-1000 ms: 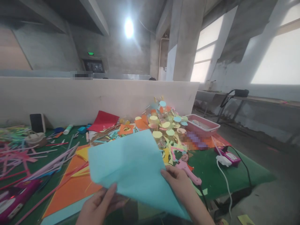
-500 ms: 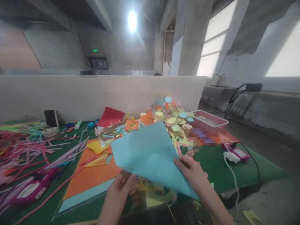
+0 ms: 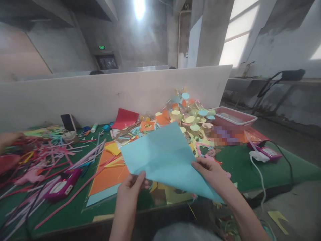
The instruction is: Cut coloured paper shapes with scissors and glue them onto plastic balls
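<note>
A large light blue paper sheet (image 3: pixel 160 150) hangs tilted above the front of the table, held between my two hands. My left hand (image 3: pixel 132 187) pinches its lower left edge, thumb on top and fingers underneath. At the right edge, my right hand (image 3: pixel 210 170) grips the sheet, with its thumb on the upper face. Beneath and left of the sheet lies a stack of orange paper (image 3: pixel 106 179) with a blue sheet showing under it. Yellow paper scraps (image 3: pixel 170 194) lie partly hidden below the held sheet.
Pink and purple strips (image 3: pixel 57 150) and a magenta device (image 3: pixel 64 187) cover the left side, where another person's hand (image 3: pixel 8 139) reaches in. Paper-topped clear cups (image 3: pixel 189 118) are piled at the back beside a pink bin (image 3: pixel 235 118). A white board (image 3: pixel 100 97) stands behind.
My left thumb has come onto the top face of the blue sheet. The view has shifted, so the table sits further right. Another person's hand has appeared at far left.
</note>
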The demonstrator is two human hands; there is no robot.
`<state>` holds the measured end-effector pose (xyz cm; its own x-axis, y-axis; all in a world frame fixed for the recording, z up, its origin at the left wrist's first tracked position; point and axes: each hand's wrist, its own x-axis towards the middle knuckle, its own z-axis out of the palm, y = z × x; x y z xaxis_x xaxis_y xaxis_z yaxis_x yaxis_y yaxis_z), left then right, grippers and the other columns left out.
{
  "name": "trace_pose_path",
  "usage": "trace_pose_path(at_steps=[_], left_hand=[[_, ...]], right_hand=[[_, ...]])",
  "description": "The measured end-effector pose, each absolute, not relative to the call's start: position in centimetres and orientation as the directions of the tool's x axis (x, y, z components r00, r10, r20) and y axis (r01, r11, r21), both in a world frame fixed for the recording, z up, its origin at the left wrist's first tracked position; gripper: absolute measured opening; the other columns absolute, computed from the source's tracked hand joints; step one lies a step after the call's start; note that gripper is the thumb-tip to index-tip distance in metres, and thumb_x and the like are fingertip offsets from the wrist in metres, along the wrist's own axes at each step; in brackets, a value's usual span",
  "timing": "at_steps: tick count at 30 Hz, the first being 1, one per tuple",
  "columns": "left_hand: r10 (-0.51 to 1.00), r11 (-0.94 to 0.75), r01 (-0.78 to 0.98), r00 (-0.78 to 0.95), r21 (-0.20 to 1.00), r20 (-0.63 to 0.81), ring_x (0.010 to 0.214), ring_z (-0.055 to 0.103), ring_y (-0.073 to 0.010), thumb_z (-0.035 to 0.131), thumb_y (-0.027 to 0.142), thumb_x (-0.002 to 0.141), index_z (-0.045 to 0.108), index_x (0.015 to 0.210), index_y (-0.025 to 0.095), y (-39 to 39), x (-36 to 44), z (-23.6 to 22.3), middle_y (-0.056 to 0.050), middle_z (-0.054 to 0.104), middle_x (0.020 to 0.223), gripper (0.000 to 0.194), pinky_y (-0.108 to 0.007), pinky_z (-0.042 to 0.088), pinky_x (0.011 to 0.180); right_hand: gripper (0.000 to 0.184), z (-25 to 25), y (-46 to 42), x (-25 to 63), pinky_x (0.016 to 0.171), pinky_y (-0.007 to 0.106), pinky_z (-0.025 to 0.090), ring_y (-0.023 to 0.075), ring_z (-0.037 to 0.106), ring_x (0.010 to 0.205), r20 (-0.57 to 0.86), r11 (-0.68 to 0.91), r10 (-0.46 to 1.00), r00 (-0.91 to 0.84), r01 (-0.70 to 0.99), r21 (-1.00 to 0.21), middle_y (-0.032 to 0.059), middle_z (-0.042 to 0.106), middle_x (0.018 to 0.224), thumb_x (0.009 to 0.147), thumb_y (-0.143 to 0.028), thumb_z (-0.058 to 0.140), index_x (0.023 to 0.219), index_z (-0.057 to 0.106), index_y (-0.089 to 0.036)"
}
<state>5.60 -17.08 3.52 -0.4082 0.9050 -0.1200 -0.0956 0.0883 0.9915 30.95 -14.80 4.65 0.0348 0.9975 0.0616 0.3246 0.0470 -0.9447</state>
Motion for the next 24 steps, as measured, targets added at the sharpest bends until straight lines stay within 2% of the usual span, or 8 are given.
trace_pose_path(at_steps=[6,9,13,16,20,24], left_hand=[[0.911,0.087,-0.215,-0.378,0.973,-0.165,0.054,0.059,-0.0131,0.081,0.059,0.052,0.066,0.063,0.013,-17.1,5.1,3.5,-0.002,0.065,0.057,0.049,-0.024,0.053,0.057],[0.908,0.082,-0.241,-0.382,0.967,-0.172,0.053,0.060,-0.0137,0.083,0.058,0.048,0.067,0.064,0.013,-16.9,4.8,3.4,-0.002,0.065,0.056,0.050,-0.024,0.053,0.056],[0.902,0.070,-0.176,-0.408,0.982,-0.138,0.064,0.064,-0.0153,0.085,0.053,0.048,0.069,0.070,0.014,-16.9,4.2,3.6,-0.002,0.069,0.062,0.048,-0.024,0.057,0.065],[0.899,0.078,-0.125,-0.420,0.989,-0.124,0.072,0.066,-0.0161,0.083,0.053,0.053,0.071,0.078,0.013,-17.1,4.0,3.8,-0.002,0.071,0.071,0.048,-0.025,0.057,0.072],[0.890,0.083,-0.133,-0.436,0.988,-0.133,0.066,0.064,-0.0165,0.080,0.060,0.051,0.071,0.075,0.013,-17.2,4.0,3.9,-0.001,0.068,0.065,0.054,-0.027,0.057,0.071],[0.905,0.094,-0.075,-0.409,0.993,-0.117,0.067,0.065,-0.0168,0.082,0.056,0.051,0.071,0.076,0.013,-17.4,4.1,4.4,-0.001,0.068,0.066,0.051,-0.028,0.057,0.074]], right_hand=[[0.033,5.4,-15.2,30.7,0.058,0.026,0.036,0.0154,0.046,0.062,0.103,0.066,0.992,0.074,0.392,-0.917,-0.0004,0.057,0.066,0.079,-0.050,0.056,0.069,0.063,-0.019],[0.032,5.7,-15.3,30.5,0.060,0.026,0.037,0.0161,0.048,0.064,0.117,0.083,0.991,0.058,0.412,-0.907,-0.0005,0.058,0.067,0.079,-0.049,0.055,0.068,0.061,-0.020],[0.033,5.8,-15.2,30.4,0.061,0.026,0.039,0.0173,0.050,0.066,0.128,0.100,0.991,0.039,0.422,-0.901,0.0003,0.058,0.067,0.079,-0.049,0.053,0.064,0.056,-0.020],[0.031,5.5,-15.1,30.4,0.064,0.026,0.041,0.0189,0.055,0.070,0.130,0.091,0.990,0.062,0.431,-0.898,0.0012,0.064,0.072,0.078,-0.048,0.054,0.068,0.061,-0.020],[0.029,4.7,-14.8,30.5,0.068,0.028,0.043,0.0213,0.059,0.076,0.183,0.122,0.980,0.078,0.487,-0.865,0.0026,0.068,0.077,0.081,-0.045,0.053,0.072,0.066,-0.021],[0.030,3.7,-14.4,30.6,0.075,0.032,0.044,0.0244,0.061,0.083,0.246,0.151,0.963,0.110,0.532,-0.833,0.0051,0.072,0.085,0.084,-0.043,0.051,0.080,0.071,-0.021]])
